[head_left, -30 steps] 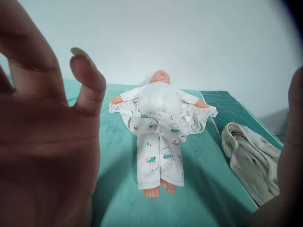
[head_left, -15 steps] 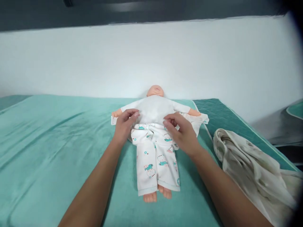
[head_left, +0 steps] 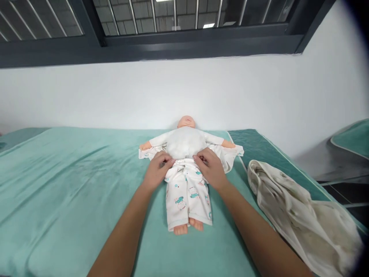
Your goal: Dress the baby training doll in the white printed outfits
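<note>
A baby doll lies on its back, its head toward the wall and its arms spread out. White trousers with printed cartoon animals cover its legs, and the bare feet show below the cuffs. My left hand pinches the trousers' waistband at its left side. At the right side of the waistband, my right hand is closed on the cloth in the same way. Beneath the doll's torso and arms a printed white shirt is laid out, its sleeves reaching past the doll's hands.
A green sheet covers the bed, with a darker green mat at the right. A crumpled cream cloth lies to the right of my right forearm. Behind stand a white wall and a barred window.
Both hands have come down from the doll's belly onto the trousers' waistband and taken hold of it. The view has tilted up, so the window now shows.
</note>
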`<state>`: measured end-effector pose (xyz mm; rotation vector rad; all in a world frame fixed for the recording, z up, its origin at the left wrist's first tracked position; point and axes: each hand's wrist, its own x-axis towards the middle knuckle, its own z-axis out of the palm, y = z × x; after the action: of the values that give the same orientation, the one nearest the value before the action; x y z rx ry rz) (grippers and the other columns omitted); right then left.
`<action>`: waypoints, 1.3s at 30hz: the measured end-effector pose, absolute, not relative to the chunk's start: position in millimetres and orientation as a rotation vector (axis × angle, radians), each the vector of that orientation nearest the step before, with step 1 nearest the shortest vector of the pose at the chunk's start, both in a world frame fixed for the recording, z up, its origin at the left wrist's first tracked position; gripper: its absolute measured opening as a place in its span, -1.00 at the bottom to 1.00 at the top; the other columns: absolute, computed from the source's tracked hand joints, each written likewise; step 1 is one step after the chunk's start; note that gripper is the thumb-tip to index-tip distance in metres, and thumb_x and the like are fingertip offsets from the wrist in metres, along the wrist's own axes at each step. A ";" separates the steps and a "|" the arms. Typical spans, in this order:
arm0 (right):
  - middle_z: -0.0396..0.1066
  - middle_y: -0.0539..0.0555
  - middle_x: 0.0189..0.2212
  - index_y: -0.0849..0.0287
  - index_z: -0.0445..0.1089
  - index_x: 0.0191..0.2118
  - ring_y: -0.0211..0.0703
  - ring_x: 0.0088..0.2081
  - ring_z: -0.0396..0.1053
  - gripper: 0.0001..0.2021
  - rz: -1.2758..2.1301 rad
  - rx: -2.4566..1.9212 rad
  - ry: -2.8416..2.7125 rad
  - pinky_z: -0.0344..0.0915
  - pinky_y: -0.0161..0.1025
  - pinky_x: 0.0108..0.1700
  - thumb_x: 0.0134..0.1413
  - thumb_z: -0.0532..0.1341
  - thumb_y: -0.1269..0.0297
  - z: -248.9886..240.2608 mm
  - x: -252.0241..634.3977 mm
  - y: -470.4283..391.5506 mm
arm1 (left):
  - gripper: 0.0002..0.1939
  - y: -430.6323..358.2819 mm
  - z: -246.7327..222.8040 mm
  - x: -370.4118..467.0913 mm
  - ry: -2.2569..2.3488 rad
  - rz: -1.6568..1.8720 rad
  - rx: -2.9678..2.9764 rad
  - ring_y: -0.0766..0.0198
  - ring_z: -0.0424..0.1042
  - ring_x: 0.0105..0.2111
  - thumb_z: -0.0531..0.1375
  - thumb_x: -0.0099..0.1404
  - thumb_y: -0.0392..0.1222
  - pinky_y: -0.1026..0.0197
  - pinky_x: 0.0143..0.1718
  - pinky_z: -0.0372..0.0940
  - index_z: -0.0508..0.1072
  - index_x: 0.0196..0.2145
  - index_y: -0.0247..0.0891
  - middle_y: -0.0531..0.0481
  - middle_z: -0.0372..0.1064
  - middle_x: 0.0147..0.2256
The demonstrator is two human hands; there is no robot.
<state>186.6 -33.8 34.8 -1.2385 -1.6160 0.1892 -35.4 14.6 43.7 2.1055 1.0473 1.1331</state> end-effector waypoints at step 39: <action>0.49 0.04 -0.23 0.04 0.40 -0.25 0.00 -0.11 0.27 -0.69 0.210 -1.501 -1.747 0.18 -0.09 -0.06 0.36 0.04 0.00 8.5 193.1 -86.1 | -0.67 -46.7 24.5 -37.8 1.119 1.166 2.178 0.19 0.32 -0.17 0.05 0.43 0.00 0.10 -0.05 0.23 0.36 -0.44 -0.20 -0.03 0.31 -0.26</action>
<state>193.1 -86.1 8.5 -1.5007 -1.7469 0.2098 -37.8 -46.7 24.5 2.1779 1.1193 1.1659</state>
